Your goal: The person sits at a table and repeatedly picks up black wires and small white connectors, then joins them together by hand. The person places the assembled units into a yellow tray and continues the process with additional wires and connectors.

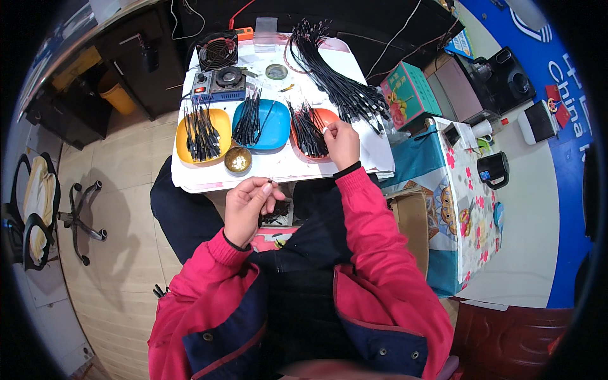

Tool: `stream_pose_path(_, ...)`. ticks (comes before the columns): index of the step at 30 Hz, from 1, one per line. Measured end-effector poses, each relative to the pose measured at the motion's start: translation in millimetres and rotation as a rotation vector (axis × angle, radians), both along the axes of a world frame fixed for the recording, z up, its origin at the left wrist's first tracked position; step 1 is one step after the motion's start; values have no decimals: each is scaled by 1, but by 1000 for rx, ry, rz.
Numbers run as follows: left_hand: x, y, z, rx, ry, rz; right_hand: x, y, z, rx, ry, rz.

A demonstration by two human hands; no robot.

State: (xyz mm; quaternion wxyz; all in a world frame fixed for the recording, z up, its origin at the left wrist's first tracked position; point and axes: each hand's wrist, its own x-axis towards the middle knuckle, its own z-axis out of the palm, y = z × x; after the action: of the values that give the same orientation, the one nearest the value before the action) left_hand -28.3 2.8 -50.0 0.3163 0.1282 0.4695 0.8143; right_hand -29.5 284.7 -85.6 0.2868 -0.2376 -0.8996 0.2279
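Note:
My left hand point(248, 206) is closed in a pinch just off the table's near edge. A tiny dark tip shows at its fingertips, too small to name. At the right edge of the red tray point(332, 116), my right hand point(342, 144) has its thumb and fingers pressed together; what they hold, if anything, I cannot make out. Short black cables point(308, 134) with thin stripped ends lie in that tray. More such cables point(202, 136) fill the yellow tray point(182, 143), and others point(248, 120) lie in the blue tray point(276, 126). A small round tin point(238, 159) sits in front, between yellow and blue.
Behind the trays stand a small blue heater unit with a knob point(218, 87) and a black fan point(217, 50). A long bundle of black cables point(335, 79) spreads over the white table's right side. To the right are a green and pink box point(410, 96) and an open carton point(410, 218).

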Motion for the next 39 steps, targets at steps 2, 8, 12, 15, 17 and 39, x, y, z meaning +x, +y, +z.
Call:
stream_pose_path(2, 1, 5, 4, 14, -39, 68, 8, -14, 17, -203, 122, 52)
stream_pose_path(8, 5, 25, 23, 206, -101, 143, 77, -102, 60, -1037, 153, 497)
stream_pose_path(12, 20, 22, 32, 292, -66, 101, 100, -139, 68, -1308, 146, 601)
stream_pose_path(15, 29, 17, 35, 266, 7, 117, 108, -146, 75, -1203, 157, 579)
stream_pose_path(17, 33, 13, 36, 181, 207, 204, 113, -144, 81, -1051, 79, 507)
stream_pose_path(39, 48, -8, 39, 184, -44, -197, 126, -132, 93, -1242, 320, 612)
